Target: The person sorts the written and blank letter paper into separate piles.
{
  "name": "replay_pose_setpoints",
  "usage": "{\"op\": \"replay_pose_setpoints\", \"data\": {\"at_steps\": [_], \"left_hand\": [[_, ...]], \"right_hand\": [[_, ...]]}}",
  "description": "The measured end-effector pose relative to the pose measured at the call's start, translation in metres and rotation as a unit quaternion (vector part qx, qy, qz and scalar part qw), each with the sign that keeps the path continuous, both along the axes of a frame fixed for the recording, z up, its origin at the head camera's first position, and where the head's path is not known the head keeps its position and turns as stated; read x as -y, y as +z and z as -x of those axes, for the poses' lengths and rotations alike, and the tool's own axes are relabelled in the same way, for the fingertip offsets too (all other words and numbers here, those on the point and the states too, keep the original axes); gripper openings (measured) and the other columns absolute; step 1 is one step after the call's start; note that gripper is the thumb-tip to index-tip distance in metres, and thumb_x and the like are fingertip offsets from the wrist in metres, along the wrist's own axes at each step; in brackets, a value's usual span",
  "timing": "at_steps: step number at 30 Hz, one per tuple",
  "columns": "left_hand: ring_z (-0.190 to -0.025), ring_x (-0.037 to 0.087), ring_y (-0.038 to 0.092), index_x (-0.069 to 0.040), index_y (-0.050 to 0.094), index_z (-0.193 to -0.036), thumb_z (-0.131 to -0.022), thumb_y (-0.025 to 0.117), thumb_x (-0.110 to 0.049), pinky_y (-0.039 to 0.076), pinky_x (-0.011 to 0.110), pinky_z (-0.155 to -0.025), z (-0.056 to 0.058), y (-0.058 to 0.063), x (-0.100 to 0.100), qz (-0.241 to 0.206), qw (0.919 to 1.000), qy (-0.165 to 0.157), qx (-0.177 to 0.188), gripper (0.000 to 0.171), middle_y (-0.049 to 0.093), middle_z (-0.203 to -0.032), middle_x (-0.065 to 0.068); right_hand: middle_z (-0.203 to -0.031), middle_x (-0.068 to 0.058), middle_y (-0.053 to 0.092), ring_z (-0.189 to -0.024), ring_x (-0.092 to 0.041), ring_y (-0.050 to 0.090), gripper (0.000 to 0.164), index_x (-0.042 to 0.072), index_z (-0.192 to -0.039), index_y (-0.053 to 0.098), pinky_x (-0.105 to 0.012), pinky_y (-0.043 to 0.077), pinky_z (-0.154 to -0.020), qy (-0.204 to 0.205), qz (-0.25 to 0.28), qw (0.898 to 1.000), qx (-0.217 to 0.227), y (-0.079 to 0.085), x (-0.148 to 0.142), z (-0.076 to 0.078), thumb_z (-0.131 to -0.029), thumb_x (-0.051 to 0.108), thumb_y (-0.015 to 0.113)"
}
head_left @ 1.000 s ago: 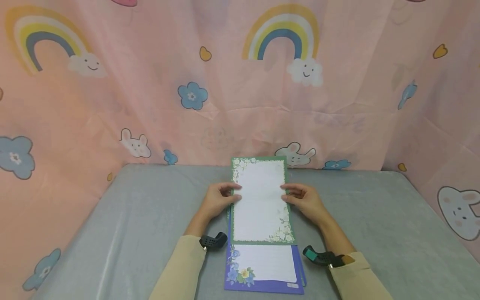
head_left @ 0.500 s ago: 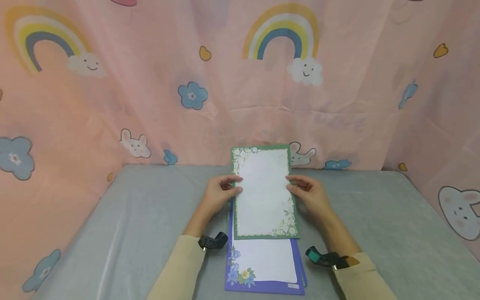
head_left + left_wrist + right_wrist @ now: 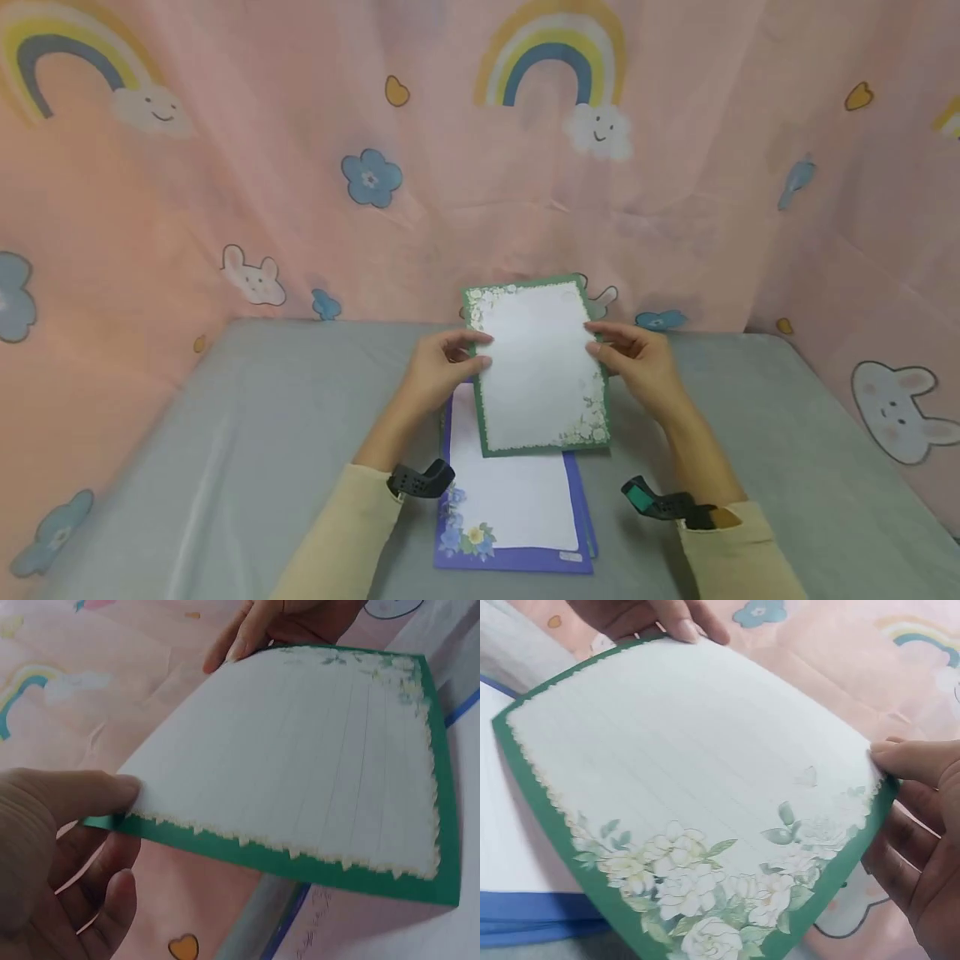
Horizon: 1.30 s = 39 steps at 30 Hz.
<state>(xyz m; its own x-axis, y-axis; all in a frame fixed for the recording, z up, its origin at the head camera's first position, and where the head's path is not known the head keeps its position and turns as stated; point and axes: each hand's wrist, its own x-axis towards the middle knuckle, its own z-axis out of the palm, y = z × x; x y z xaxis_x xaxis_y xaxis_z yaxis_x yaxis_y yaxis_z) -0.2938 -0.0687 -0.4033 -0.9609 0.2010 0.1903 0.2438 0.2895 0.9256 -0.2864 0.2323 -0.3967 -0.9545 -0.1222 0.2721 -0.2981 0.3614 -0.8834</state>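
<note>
A sheet of green-bordered letter paper (image 3: 536, 375), lined and printed with white flowers, is held up above the table. My left hand (image 3: 444, 367) pinches its left edge, thumb on the printed face and fingers behind, as the left wrist view shows with the thumb (image 3: 97, 791) on top. On the opposite edge my right hand (image 3: 637, 362) pinches it the same way; the right wrist view shows that thumb (image 3: 911, 759) on the paper. The sheet tilts and bows slightly. Below it lies purple-bordered letter paper (image 3: 517, 508) with blue and yellow flowers, its upper part hidden.
Another sheet's edge shows at the right side of the purple-bordered paper. The grey-covered table (image 3: 300, 425) stretches to both sides. Behind it hangs a pink curtain (image 3: 480, 183) with rainbows and rabbits. Each wrist wears a black band (image 3: 422, 480).
Both hands have raised the green-bordered paper and shifted it slightly right, turning it a little. More of the purple-bordered paper shows below. The head view has shifted slightly.
</note>
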Motion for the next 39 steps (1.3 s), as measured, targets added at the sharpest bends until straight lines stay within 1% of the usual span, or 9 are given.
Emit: {"op": "replay_pose_setpoints", "data": {"at_steps": [9, 19, 24, 27, 30, 33, 35, 37, 39], "left_hand": [[-0.086, 0.016, 0.064, -0.019, 0.073, -0.12, -0.091, 0.075, -0.018, 0.051, 0.026, -0.069, 0.015, 0.021, -0.027, 0.08, 0.9947, -0.064, -0.005, 0.028, 0.069, -0.117, 0.003], [-0.11, 0.018, 0.067, -0.024, 0.068, -0.126, -0.094, 0.071, -0.025, 0.055, 0.031, -0.085, 0.016, 0.033, -0.086, 0.195, 0.973, -0.124, -0.006, 0.032, 0.068, -0.119, 0.002], [-0.103, 0.015, 0.065, -0.025, 0.07, -0.125, -0.095, 0.07, -0.025, 0.051, 0.024, -0.073, 0.017, 0.025, -0.118, 0.211, 0.9678, -0.137, -0.011, 0.03, 0.071, -0.121, 0.004], [-0.099, 0.015, 0.064, -0.024, 0.073, -0.123, -0.095, 0.07, -0.023, 0.049, 0.023, -0.073, 0.018, 0.018, -0.133, 0.209, 0.9687, -0.133, -0.014, 0.028, 0.072, -0.121, 0.005], [-0.095, 0.013, 0.062, -0.022, 0.073, -0.123, -0.096, 0.069, -0.021, 0.048, 0.023, -0.075, 0.017, 0.009, -0.148, 0.213, 0.9685, -0.127, -0.017, 0.028, 0.072, -0.116, 0.005], [-0.084, 0.011, 0.057, -0.018, 0.069, -0.129, -0.095, 0.07, -0.018, 0.046, 0.022, -0.07, 0.014, -0.001, -0.162, 0.204, 0.9713, -0.123, -0.005, 0.034, 0.069, -0.102, 0.004], [-0.073, 0.01, 0.052, -0.016, 0.064, -0.135, -0.094, 0.07, -0.015, 0.043, 0.021, -0.063, 0.012, -0.009, -0.171, 0.182, 0.9762, -0.117, 0.01, 0.041, 0.064, -0.091, 0.002], [-0.066, 0.008, 0.047, -0.015, 0.061, -0.139, -0.093, 0.07, -0.012, 0.04, 0.02, -0.058, 0.011, -0.016, -0.178, 0.159, 0.9818, -0.103, 0.018, 0.047, 0.058, -0.083, -0.001], [-0.062, 0.008, 0.044, -0.015, 0.06, -0.14, -0.092, 0.069, -0.009, 0.037, 0.02, -0.055, 0.01, -0.023, -0.183, 0.136, 0.9866, -0.089, 0.019, 0.049, 0.054, -0.078, -0.002]], "right_hand": [[-0.132, 0.016, 0.061, -0.091, 0.006, 0.067, 0.041, 0.013, -0.138, 0.063, -0.023, 0.051, -0.069, -0.002, -0.066, 0.998, -0.005, 0.022, -0.032, -0.001, -0.099, 0.024, 0.066], [-0.134, 0.017, 0.053, -0.102, 0.018, 0.054, 0.049, 0.014, -0.144, 0.056, -0.022, 0.05, -0.073, -0.046, -0.152, 0.987, 0.036, 0.03, -0.09, -0.011, -0.1, 0.036, 0.063], [-0.142, 0.001, 0.05, -0.106, 0.017, 0.048, 0.053, 0.012, -0.146, 0.053, -0.021, 0.05, -0.072, -0.068, -0.181, 0.979, 0.059, 0.024, -0.117, -0.017, -0.101, 0.039, 0.061], [-0.155, -0.014, 0.043, -0.127, -0.01, 0.053, 0.059, 0.012, -0.15, 0.048, -0.02, 0.05, -0.073, -0.072, -0.184, 0.977, 0.084, 0.017, -0.129, -0.02, -0.101, 0.041, 0.06], [-0.162, -0.025, 0.03, -0.14, -0.043, 0.041, 0.066, 0.012, -0.156, 0.037, -0.018, 0.048, -0.074, -0.074, -0.178, 0.975, 0.108, 0.008, -0.139, -0.022, -0.101, 0.042, 0.059], [-0.156, -0.032, 0.035, -0.108, -0.027, 0.062, 0.075, 0.011, -0.161, 0.024, -0.019, 0.046, -0.065, -0.088, -0.164, 0.974, 0.133, -0.002, -0.148, -0.025, -0.101, 0.041, 0.059], [-0.15, -0.036, 0.041, -0.07, -0.017, 0.052, 0.08, 0.008, -0.162, 0.018, -0.025, 0.042, -0.056, -0.101, -0.155, 0.971, 0.153, -0.008, -0.154, -0.028, -0.102, 0.042, 0.058], [-0.151, -0.038, 0.04, -0.072, -0.02, 0.056, 0.084, 0.003, -0.161, 0.015, -0.037, 0.053, -0.067, -0.113, -0.144, 0.965, 0.187, -0.012, -0.158, -0.03, -0.102, 0.045, 0.057], [-0.158, -0.038, 0.028, -0.105, -0.042, 0.062, 0.087, -0.001, -0.16, 0.014, -0.051, 0.054, -0.088, -0.116, -0.131, 0.959, 0.222, -0.015, -0.161, -0.032, -0.102, 0.049, 0.055]]}}
